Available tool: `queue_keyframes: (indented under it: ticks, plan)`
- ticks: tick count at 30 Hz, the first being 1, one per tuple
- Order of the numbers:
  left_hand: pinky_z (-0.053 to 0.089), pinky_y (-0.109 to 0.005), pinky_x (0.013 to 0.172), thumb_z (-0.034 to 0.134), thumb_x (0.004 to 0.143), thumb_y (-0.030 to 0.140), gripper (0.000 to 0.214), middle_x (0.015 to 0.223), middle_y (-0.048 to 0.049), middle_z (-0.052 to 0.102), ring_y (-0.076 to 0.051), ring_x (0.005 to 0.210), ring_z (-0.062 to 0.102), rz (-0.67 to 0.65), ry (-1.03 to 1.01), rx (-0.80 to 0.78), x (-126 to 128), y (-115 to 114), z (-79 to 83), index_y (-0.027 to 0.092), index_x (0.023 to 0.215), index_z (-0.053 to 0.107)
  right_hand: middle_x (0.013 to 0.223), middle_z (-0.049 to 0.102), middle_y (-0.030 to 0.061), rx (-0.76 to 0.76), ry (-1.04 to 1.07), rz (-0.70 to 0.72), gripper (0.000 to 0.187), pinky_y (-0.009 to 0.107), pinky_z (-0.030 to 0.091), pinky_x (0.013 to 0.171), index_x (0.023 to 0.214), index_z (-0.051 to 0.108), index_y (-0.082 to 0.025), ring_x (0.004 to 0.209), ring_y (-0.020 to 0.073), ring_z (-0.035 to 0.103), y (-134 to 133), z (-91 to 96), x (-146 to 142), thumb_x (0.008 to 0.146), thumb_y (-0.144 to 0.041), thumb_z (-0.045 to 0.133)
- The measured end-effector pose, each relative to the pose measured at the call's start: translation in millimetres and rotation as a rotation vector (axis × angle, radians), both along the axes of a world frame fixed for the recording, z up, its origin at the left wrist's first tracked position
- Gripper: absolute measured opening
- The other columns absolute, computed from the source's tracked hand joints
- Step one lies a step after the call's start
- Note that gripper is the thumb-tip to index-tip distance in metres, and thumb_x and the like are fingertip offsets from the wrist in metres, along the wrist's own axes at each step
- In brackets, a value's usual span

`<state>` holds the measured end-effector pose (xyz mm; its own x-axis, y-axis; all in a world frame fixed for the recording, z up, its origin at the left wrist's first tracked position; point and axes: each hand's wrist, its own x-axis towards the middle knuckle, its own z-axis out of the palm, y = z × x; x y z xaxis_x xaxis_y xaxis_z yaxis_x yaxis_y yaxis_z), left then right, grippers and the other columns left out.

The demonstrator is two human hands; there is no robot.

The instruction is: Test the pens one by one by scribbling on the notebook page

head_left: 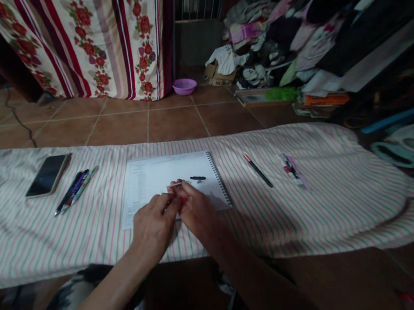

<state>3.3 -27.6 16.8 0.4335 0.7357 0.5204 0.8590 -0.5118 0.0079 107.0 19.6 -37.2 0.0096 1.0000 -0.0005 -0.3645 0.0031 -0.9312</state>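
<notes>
Over a spiral notebook (pixel 163 168) with a sheet on its left side, my two hands meet, fingers closed. My left hand (pixel 152 221) pinches at a thin whitish rod (pixel 175 184), which looks like a pen refill. My right hand (pixel 197 210) is curled around a small red piece (pixel 184 200) that looks like part of a pen; fingers hide most of it. Just beyond my right fingers, a short black pen part (pixel 198 177) lies on the page. A tiny dark piece beside it is too small to make out.
A phone (pixel 48 175) and several pens (pixel 76 191) lie on the striped cloth (pixel 328 160) to the left. To the right are a black pen with an orange end (pixel 257 170) and more pens (pixel 292 170). A purple basin (pixel 184 86) stands on the tiled floor.
</notes>
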Motion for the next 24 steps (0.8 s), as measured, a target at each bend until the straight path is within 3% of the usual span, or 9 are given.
queue_keyframes:
  ticks: [7,14,19,24]
  plan:
    - [0.046,-0.026,0.054,0.053,0.082,0.013,0.023,0.090,-0.0050,0.066,-0.019,0.075,0.059,-0.007,0.056,-0.063,3.2,-2.8,-2.0,0.018,0.101,0.063,0.079,0.068,0.0025,-0.267,0.320,0.016,0.014,0.029,0.052,0.074,0.076,0.058,-0.022,0.080,0.0153,0.064,-2.0,8.9,2.2,0.079,-0.033,0.050]
    - [0.046,-0.025,0.055,0.048,0.085,0.015,0.023,0.090,-0.0053,0.065,-0.017,0.076,0.059,0.023,-0.016,-0.118,0.4,1.2,-5.9,0.020,0.101,0.063,0.083,0.067,-0.0003,-0.167,0.283,0.085,0.006,0.028,0.050,0.077,0.076,0.059,-0.023,0.082,0.0141,0.062,-4.7,18.3,8.1,0.070,-0.023,0.060]
    - [0.047,-0.027,0.060,0.045,0.087,0.022,0.023,0.084,-0.0048,0.065,-0.017,0.071,0.059,0.011,-0.081,-0.209,-0.8,4.6,-8.6,0.019,0.101,0.063,0.081,0.064,0.0010,-0.199,0.293,0.085,0.003,0.027,0.050,0.075,0.076,0.057,-0.021,0.080,0.0131,0.061,-4.5,18.7,11.7,0.074,-0.023,0.056]
    - [0.047,-0.031,0.059,0.042,0.088,0.025,0.025,0.080,-0.0049,0.064,-0.019,0.066,0.059,-0.003,-0.004,-0.220,-3.0,2.5,-9.4,0.018,0.102,0.062,0.078,0.063,0.0004,-0.252,0.332,0.101,0.006,0.027,0.048,0.070,0.076,0.057,-0.022,0.075,0.0129,0.060,-3.1,19.3,12.9,0.074,-0.027,0.058]
